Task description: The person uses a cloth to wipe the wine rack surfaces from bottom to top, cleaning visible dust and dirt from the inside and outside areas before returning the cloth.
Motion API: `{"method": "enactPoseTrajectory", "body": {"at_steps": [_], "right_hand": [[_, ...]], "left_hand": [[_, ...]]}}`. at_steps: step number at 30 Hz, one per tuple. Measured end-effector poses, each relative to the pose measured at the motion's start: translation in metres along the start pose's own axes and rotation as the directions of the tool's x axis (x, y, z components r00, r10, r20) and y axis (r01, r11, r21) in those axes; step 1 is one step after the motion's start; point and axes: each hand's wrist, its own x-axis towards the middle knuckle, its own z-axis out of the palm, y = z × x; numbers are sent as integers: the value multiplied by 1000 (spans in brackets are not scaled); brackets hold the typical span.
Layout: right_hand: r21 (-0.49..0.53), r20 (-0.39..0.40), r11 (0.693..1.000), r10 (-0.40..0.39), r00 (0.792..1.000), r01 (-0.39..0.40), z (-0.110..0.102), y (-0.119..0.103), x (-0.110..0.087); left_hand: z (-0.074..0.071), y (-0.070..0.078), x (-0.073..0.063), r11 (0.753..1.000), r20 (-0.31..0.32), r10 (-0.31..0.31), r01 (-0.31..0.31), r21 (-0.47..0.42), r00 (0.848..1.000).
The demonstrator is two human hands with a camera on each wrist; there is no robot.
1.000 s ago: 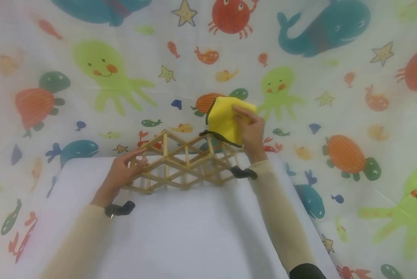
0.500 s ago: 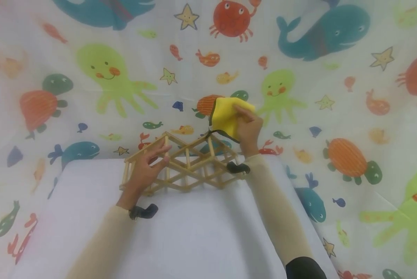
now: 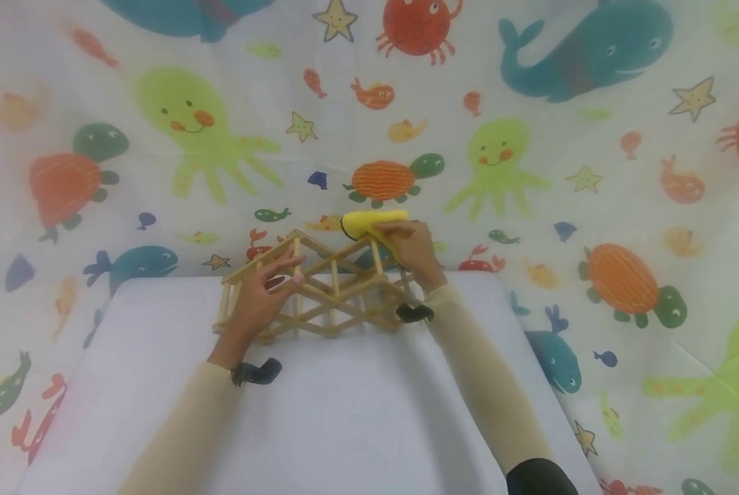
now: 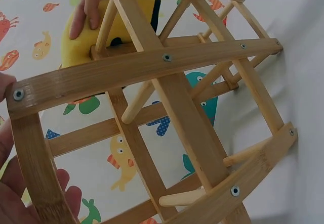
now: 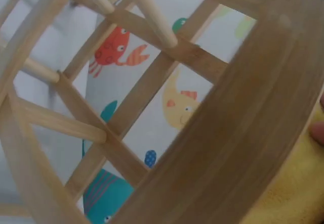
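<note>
A folding wooden lattice rack [image 3: 335, 278], made of crossed slats joined by round dowels, stands at the far end of the white table. My left hand [image 3: 259, 295] grips it on the left; in the left wrist view, its fingers [image 4: 73, 196] curl around an end slat. My right hand [image 3: 414, 251] holds a yellow cloth [image 3: 369, 221] with dark edging at the rack's top right. Part of that cloth [image 4: 76, 47] shows behind the slats in the left wrist view. A wide slat [image 5: 217, 107] fills much of the right wrist view and hides most of the right hand.
Behind the table [image 3: 320, 412] hangs a white curtain [image 3: 357, 62] printed with sea animals, close behind the rack. Dark wrist straps [image 3: 256, 372] sit on both wrists, over beige sleeves.
My left hand has moved right along the rack and grips farther in. My right hand has lowered the yellow cloth and brought it left, and it now lies folded over the top slats.
</note>
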Motion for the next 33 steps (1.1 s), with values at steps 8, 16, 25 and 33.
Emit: {"method": "enactPoseTrajectory", "body": {"at_steps": [8, 16, 25, 33], "right_hand": [[47, 58, 999, 6, 998, -9, -6, 1, -11], [14, 71, 1000, 12, 997, -13, -15, -2, -27], [46, 78, 999, 24, 997, -28, -19, -11, -47], [-10, -4, 992, -123, 992, 123, -17, -22, -53]], "left_hand": [[0, 11, 3, 1000, -8, -26, 26, 5, 1000], [-10, 16, 10, 995, 55, -24, 18, 98, 998], [-32, 23, 19, 988, 215, -92, 62, 142, 972], [-32, 18, 26, 991, 201, -78, 55, 119, 977]]}}
